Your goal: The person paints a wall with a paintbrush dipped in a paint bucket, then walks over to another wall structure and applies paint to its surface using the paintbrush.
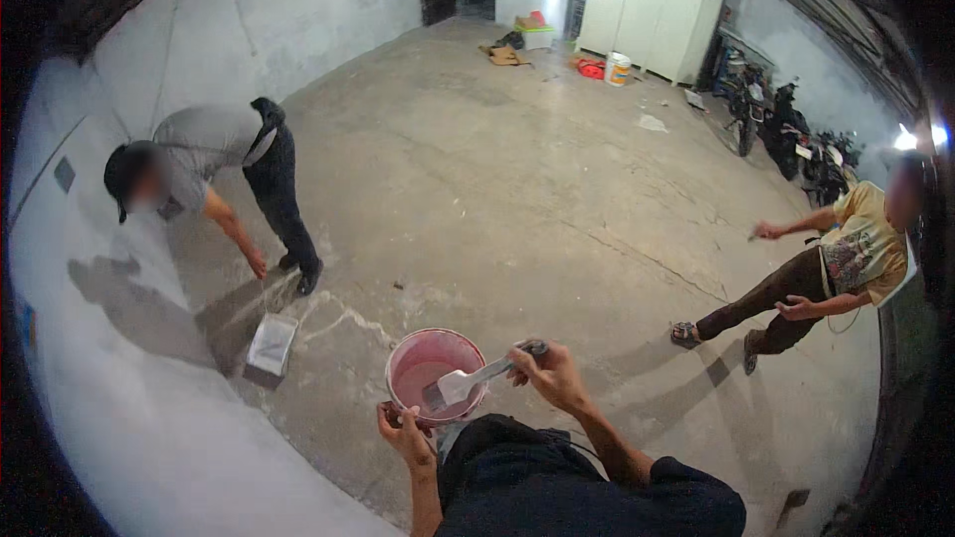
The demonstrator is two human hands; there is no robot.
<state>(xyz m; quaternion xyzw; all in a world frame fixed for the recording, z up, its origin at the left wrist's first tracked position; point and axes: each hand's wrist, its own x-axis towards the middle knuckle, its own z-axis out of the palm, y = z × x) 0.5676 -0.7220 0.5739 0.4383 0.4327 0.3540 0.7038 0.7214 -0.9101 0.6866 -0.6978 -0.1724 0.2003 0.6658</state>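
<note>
A pinkish-red bucket point(412, 349) is held up close in front of my body, with pale pink-looking liquid in it. My left hand point(406, 434) grips its rim at the near left, thumb over the edge. In my right hand point(550, 379) is the handle of a wide paintbrush point(456, 386). The brush slants down to the left across the bucket's right rim. Its bristles are inside the bucket; whether they touch the liquid I cannot tell. The brush's base is coated whitish.
On the left, a person point(216, 134) bends over a paint tray point(271, 343) near the white wall point(149, 418). Another person point(850, 261) stands at right. Motorcycles point(746, 101), cabinets point(645, 15) and a white pail point(617, 68) stand farther back on the concrete floor point(477, 164).
</note>
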